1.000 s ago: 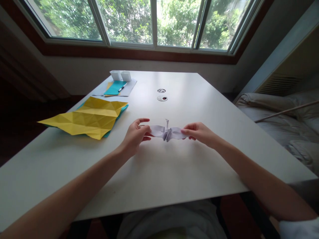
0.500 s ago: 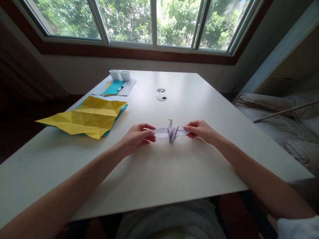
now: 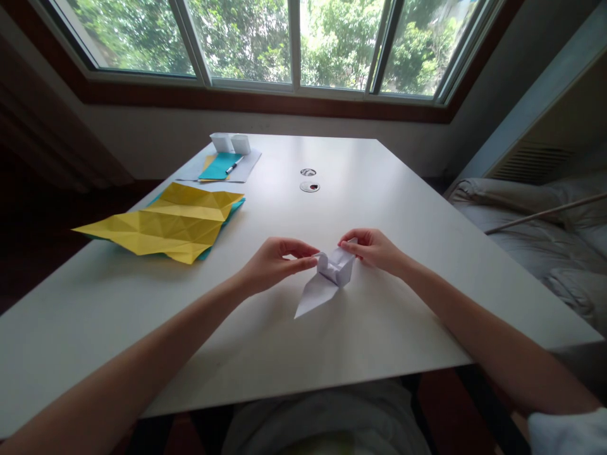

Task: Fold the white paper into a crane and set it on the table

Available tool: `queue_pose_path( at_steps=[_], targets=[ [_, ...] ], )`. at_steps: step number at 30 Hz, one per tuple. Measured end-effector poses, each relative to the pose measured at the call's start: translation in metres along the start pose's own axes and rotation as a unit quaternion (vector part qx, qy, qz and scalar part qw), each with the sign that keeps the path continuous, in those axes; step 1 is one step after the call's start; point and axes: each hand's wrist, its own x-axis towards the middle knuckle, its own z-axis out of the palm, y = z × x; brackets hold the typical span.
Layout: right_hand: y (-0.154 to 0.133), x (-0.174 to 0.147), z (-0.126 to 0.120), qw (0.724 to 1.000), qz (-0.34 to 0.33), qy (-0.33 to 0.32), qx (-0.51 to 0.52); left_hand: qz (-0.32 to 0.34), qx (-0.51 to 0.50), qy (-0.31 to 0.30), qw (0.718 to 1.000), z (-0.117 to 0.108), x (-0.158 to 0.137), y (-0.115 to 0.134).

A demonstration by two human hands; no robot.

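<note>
A white folded paper crane point(image 3: 337, 270) is between my hands, low over the white table point(image 3: 379, 328). One of its wings point(image 3: 317, 293) points toward me and to the left. My left hand point(image 3: 287, 262) pinches a small tip on the crane's left side between thumb and forefinger. On the other side, my right hand point(image 3: 370, 248) grips the crane's far right part with its fingers closed. Some of the crane's far side is hidden by the right fingertips.
Creased yellow paper point(image 3: 175, 221) lies over teal paper at the left. Farther back are a small teal sheet point(image 3: 220, 166) with a pen point(image 3: 234, 165), white paper and two small white boxes point(image 3: 240, 145). Two round table inserts point(image 3: 310, 187) sit mid-table. A window stands behind.
The crane has turned, so a wing now points toward me. My left hand has shifted right, from the wing to a small tip; my right hand has moved slightly left.
</note>
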Motion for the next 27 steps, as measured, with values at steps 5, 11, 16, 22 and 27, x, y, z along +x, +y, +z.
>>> queue_pose_path(
  at_steps=[5,11,16,22,27],
  targets=[
    [-0.002,0.001,0.005,0.999,-0.043,0.008,-0.026,0.059,0.008,0.051,0.997,0.009,-0.004,0.000],
    [-0.024,-0.014,0.008,0.956,-0.177,0.164,-0.166,0.080,0.042,0.115,0.989,0.013,-0.006,0.001],
    [-0.040,-0.031,0.023,0.908,-0.261,0.172,-0.280,0.109,0.082,0.149,0.979,0.022,-0.009,0.005],
    [-0.037,-0.030,0.030,0.919,-0.252,0.156,-0.261,0.099,0.112,0.118,0.982,0.026,-0.012,0.010],
    [-0.040,-0.029,0.026,0.942,-0.226,0.109,-0.223,0.109,0.109,0.093,0.984,0.025,-0.012,0.011]
  ],
)
